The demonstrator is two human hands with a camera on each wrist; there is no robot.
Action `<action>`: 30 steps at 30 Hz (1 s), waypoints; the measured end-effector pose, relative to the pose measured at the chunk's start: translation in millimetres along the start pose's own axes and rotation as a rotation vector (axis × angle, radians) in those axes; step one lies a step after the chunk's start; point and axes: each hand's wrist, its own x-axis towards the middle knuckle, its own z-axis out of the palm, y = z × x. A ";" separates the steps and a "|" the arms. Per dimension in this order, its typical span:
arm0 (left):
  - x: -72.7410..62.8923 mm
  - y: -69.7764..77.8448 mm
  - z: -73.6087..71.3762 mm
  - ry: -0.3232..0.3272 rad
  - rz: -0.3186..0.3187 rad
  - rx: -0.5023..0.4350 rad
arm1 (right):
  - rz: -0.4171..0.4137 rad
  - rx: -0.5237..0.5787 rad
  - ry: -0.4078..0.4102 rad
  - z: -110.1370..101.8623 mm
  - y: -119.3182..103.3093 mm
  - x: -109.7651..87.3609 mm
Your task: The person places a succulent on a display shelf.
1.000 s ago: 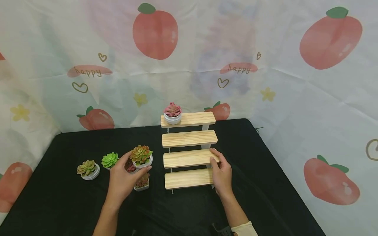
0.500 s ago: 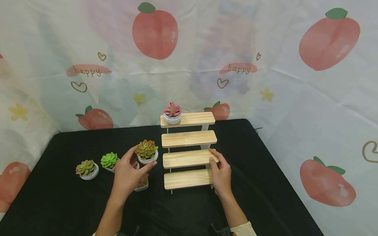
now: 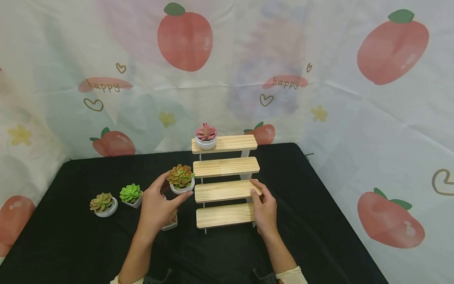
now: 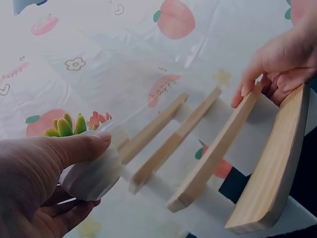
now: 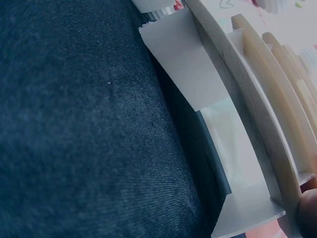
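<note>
My left hand (image 3: 156, 209) holds a green-and-red potted succulent (image 3: 181, 176) by its white round pot, thumb on the near side. The pot is in the air just left of a tiered wooden shelf stand (image 3: 227, 192). In the left wrist view the thumb lies against the white pot (image 4: 94, 173). On the right, my right hand (image 3: 266, 209) grips the end of the second board from the bottom. A fingertip (image 5: 308, 210) shows at a board's edge in the right wrist view. A pink succulent (image 3: 206, 136) sits at the left end of the top board.
Left on the black-covered table (image 3: 88, 248) stand a bright green succulent (image 3: 130, 193) and a yellowish-green one (image 3: 103, 203). Another small pot (image 3: 171, 224) is mostly hidden behind my left hand. A fruit-print cloth (image 3: 227, 47) hangs behind the table.
My left hand has carried the succulent rightward and slightly up toward the stand. My right hand keeps its grip on the board, and the stand stays in place.
</note>
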 end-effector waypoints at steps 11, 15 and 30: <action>0.1 6.9 5.0 -0.009 0.016 0.007 | -0.006 0.004 -0.005 0.3 -0.1 -1.7; 1.1 8.5 7.8 -0.009 0.035 0.005 | -0.008 0.009 0.002 -0.5 0.0 -0.8; 4.0 17.6 30.8 -0.030 0.115 -0.103 | 0.005 0.001 0.002 -0.8 -0.7 -0.5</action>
